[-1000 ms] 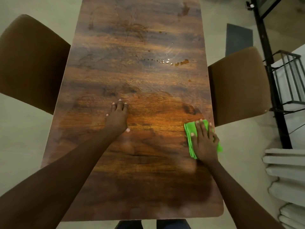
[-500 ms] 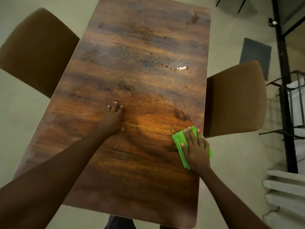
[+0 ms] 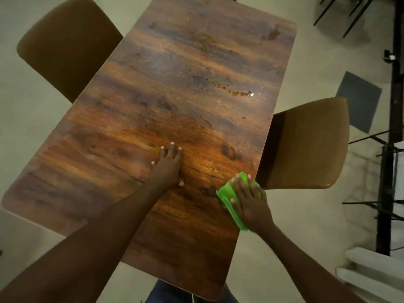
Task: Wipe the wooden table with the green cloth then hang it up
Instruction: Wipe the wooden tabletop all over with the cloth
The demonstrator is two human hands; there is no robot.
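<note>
We are at the table (image 3: 135, 136) with the cloth (image 3: 227, 194) pressed flat under our right hand (image 3: 249, 202), lower right of centre in the frame, right at the table's right edge. The fingers lie spread over the folded green pad, palm down, not gripping it but pinning it to the wood. Our left hand (image 3: 167, 167) is open too, flat on the bare wood at mid-frame, well apart from the cloth, bracing us.

The work looks barely begun, we judge. A trail of brown drops (image 3: 236, 91) glistens in the upper right part of the table, and a darker smear (image 3: 273, 33) sits near the far corner. None of it is touched by the cloth.

To do this well, we want even palm pressure so the whole pad stays in contact, then long overlapping strokes up toward those drops. We should keep the fold together so it does not bunch, and mind the edge by the right chair (image 3: 306, 145), where the cloth could slide off. The left chair (image 3: 65, 44) is clear of us.
</note>
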